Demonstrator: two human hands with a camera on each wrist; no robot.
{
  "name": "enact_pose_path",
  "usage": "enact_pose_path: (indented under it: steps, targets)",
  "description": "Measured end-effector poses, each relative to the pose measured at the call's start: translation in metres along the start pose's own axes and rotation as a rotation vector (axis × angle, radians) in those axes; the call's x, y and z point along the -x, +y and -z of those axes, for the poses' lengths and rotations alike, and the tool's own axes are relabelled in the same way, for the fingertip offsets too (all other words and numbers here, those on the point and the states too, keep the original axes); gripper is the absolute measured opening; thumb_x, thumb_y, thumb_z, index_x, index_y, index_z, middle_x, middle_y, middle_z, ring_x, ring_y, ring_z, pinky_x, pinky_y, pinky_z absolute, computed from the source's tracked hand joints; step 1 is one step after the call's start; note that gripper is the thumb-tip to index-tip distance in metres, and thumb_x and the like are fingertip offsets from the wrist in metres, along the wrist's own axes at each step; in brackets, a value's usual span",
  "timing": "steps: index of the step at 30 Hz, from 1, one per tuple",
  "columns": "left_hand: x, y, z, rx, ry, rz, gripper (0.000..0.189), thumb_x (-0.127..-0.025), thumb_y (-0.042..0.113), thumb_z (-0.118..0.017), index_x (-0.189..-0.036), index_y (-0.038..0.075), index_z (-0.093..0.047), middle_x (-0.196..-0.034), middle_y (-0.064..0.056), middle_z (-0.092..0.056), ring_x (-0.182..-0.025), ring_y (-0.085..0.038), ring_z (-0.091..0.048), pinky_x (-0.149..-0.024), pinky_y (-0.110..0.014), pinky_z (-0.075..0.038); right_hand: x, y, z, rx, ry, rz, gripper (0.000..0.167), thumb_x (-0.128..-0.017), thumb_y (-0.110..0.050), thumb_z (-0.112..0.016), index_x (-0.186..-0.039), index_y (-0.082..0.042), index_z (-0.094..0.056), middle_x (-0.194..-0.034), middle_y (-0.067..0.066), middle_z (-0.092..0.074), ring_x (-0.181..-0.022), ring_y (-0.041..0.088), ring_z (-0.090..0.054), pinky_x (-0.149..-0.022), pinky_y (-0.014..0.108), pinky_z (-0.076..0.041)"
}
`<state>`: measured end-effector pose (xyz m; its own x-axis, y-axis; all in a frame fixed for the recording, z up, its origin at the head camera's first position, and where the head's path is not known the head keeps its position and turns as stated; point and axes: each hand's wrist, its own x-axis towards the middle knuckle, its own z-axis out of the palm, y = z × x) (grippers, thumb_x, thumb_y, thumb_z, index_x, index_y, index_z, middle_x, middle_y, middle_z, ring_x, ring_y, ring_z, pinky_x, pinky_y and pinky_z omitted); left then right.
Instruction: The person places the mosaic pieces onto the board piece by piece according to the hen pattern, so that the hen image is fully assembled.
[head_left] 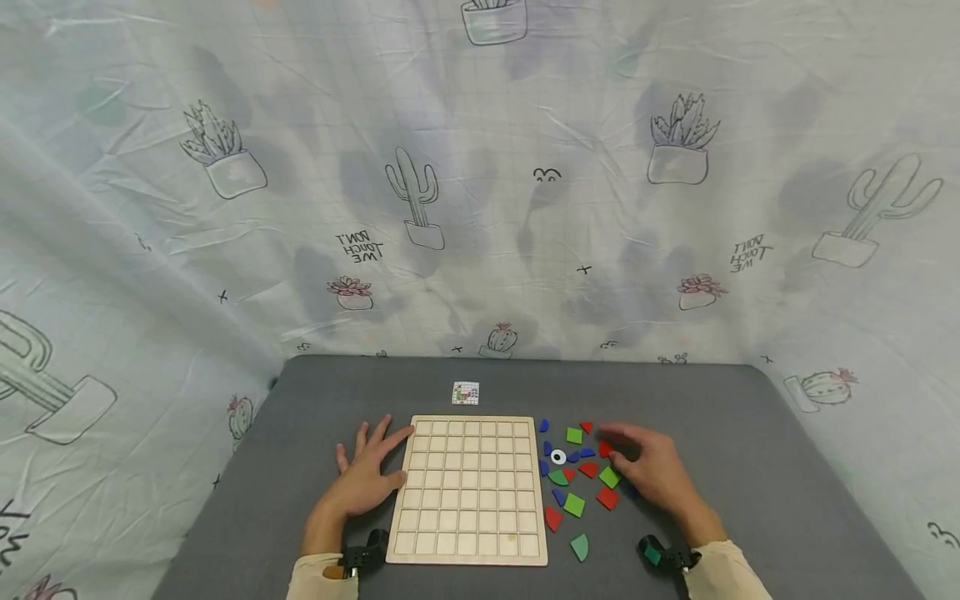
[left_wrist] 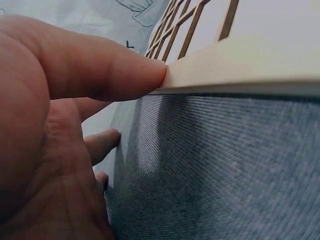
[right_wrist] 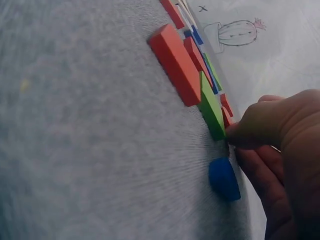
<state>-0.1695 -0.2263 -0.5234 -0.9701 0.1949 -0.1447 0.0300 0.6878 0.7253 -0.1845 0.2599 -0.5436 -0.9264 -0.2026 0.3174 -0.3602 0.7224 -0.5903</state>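
Observation:
A square wooden board with a grid of shallow cells lies flat on the grey table. Its left edge meets my left hand, whose fingers are spread; in the left wrist view a fingertip touches the board's side. My right hand is over the right side of the scattered pieces, thumb and forefinger apart around a red piece. Close to the thumb lies a green square, also seen in the right wrist view, with a red block beyond it and a blue piece below the fingers.
Several red, green and blue pieces lie right of the board, among them a green square, a green quarter piece and a white ring. A small picture card lies behind the board. A printed curtain hangs behind the table.

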Motion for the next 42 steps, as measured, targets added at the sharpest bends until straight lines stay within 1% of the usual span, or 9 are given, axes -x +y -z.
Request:
enact_pose_path:
  steps: [3,7,14,21,25,28,32,34,42]
  targets:
    - [0.0,0.0,0.001,-0.003,-0.001,-0.008,0.075,-0.095,0.008,-0.073,-0.166,0.016,-0.05,-0.183,-0.026,-0.01,-0.166,-0.057,0.011,-0.116,-0.083,0.025,0.001,0.002,0.0,-0.024,0.001,-0.007,0.041,-0.088,0.0,-0.085,-0.127,-0.012,-0.081,-0.117,-0.001,-0.084,-0.104,0.02,-0.08,-0.091,0.045,-0.065]
    - [0.001,0.001,0.001,0.002,-0.008,-0.017,0.075,-0.096,0.008,-0.073,-0.166,0.016,-0.05,-0.183,-0.026,-0.011,-0.166,-0.057,0.012,-0.116,-0.083,0.025,0.003,0.003,0.0,-0.049,0.012,-0.014,0.039,-0.088,-0.002,-0.088,-0.124,-0.012,-0.082,-0.115,-0.001,-0.084,-0.102,0.02,-0.081,-0.089,0.041,-0.065]
    - [0.001,0.003,0.001,0.009,0.003,-0.005,0.075,-0.096,0.009,-0.073,-0.166,0.018,-0.051,-0.183,-0.024,-0.012,-0.167,-0.056,0.012,-0.117,-0.082,0.025,0.007,0.002,0.0,-0.067,0.027,-0.057,0.036,-0.09,-0.007,-0.089,-0.124,-0.015,-0.082,-0.115,-0.003,-0.084,-0.103,0.018,-0.08,-0.09,0.039,-0.065]
    - [0.001,0.002,0.0,0.004,0.002,-0.013,0.073,-0.096,0.009,-0.072,-0.166,0.018,-0.051,-0.183,-0.025,-0.012,-0.167,-0.056,0.011,-0.118,-0.082,0.024,0.013,-0.003,0.003,-0.099,0.1,-0.105,0.034,-0.088,-0.008,-0.092,-0.12,-0.012,-0.083,-0.111,0.004,-0.085,-0.099,0.009,-0.08,-0.083,0.018,-0.061]
    - [0.004,0.003,0.0,0.007,0.016,-0.011,0.073,-0.096,0.008,-0.072,-0.165,0.018,-0.052,-0.182,-0.025,-0.013,-0.167,-0.056,0.01,-0.119,-0.081,0.023,0.011,-0.016,0.006,-0.084,0.122,-0.097,0.034,-0.087,-0.009,-0.092,-0.12,-0.013,-0.083,-0.111,0.001,-0.085,-0.1,0.007,-0.079,-0.085,0.013,-0.059]
    - [0.004,0.003,0.0,0.005,0.023,-0.007,0.073,-0.095,0.008,-0.072,-0.165,0.018,-0.052,-0.183,-0.024,-0.014,-0.167,-0.056,0.009,-0.119,-0.081,0.023,0.008,-0.032,0.008,-0.089,0.14,-0.072,0.034,-0.086,-0.008,-0.092,-0.119,-0.011,-0.083,-0.109,0.0,-0.085,-0.098,0.012,-0.081,-0.087,0.02,-0.063]
    - [0.003,0.001,0.0,0.001,0.027,-0.015,0.073,-0.095,0.009,-0.073,-0.164,0.018,-0.053,-0.182,-0.024,-0.016,-0.167,-0.056,0.008,-0.119,-0.081,0.022,0.001,-0.054,0.005,-0.093,0.154,-0.032,0.034,-0.085,-0.006,-0.093,-0.118,-0.009,-0.083,-0.108,0.0,-0.085,-0.097,0.02,-0.082,-0.089,0.04,-0.068]
    - [0.003,-0.001,-0.001,0.004,0.038,-0.027,0.073,-0.094,0.008,-0.072,-0.164,0.018,-0.054,-0.182,-0.024,-0.016,-0.167,-0.055,0.008,-0.119,-0.081,0.023,-0.003,-0.063,0.001,-0.106,0.145,-0.02,0.034,-0.085,-0.005,-0.092,-0.118,-0.008,-0.083,-0.108,-0.001,-0.085,-0.098,0.021,-0.082,-0.09,0.047,-0.067]
    - [0.004,-0.009,-0.008,0.068,0.101,-0.12,0.072,-0.091,0.009,-0.071,-0.16,0.019,-0.057,-0.178,-0.031,-0.021,-0.164,-0.062,0.005,-0.115,-0.083,0.023,-0.023,-0.09,-0.022,-0.217,0.105,0.037,0.034,-0.087,-0.005,-0.091,-0.119,-0.014,-0.083,-0.111,-0.002,-0.084,-0.101,0.021,-0.082,-0.091,0.05,-0.067]
